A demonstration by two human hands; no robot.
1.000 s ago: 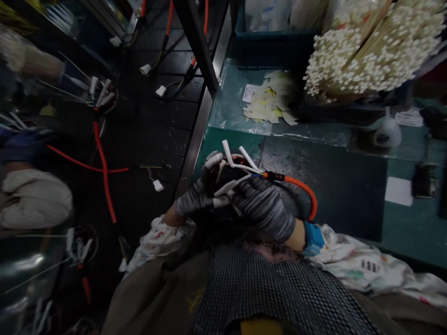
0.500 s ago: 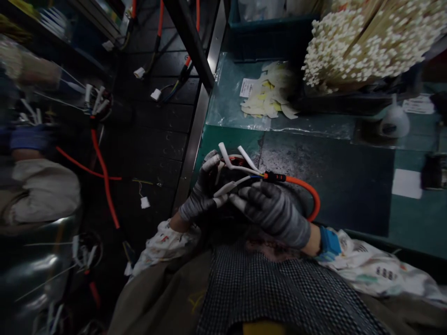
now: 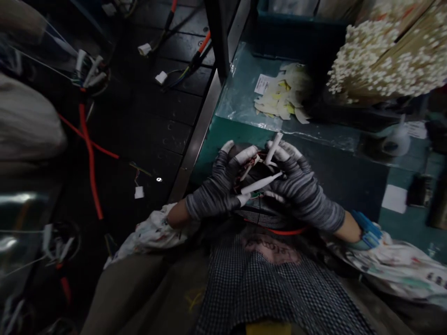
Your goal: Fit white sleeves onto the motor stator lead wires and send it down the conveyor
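Between my hands, close to my apron, is a round dark motor stator (image 3: 259,172) with copper-coloured windings at its rim. My left hand (image 3: 221,186), in a grey striped glove with white fingertips, curls around its left side. Gloved the same way, my right hand (image 3: 302,186) grips the right side, where the wires come out. One white insulating sleeve (image 3: 261,184) lies across the stator, and another white sleeve (image 3: 274,149) sticks up by my right fingertips. An orange cable (image 3: 286,231) passes below my right hand. Much of the stator is hidden by my fingers.
A plastic bag (image 3: 240,100) with pale strips (image 3: 284,95) lies behind my hands. Bundled white-tipped sleeves (image 3: 377,65) and a squeeze bottle (image 3: 396,139) are at the right. Left of the metal edge (image 3: 197,149), a dark conveyor (image 3: 174,121) carries orange cables with white connectors (image 3: 161,77).
My right hand has moved from the cable's wires up to the stator's right side. The orange cable has swung down below my hand. The view has shifted slightly.
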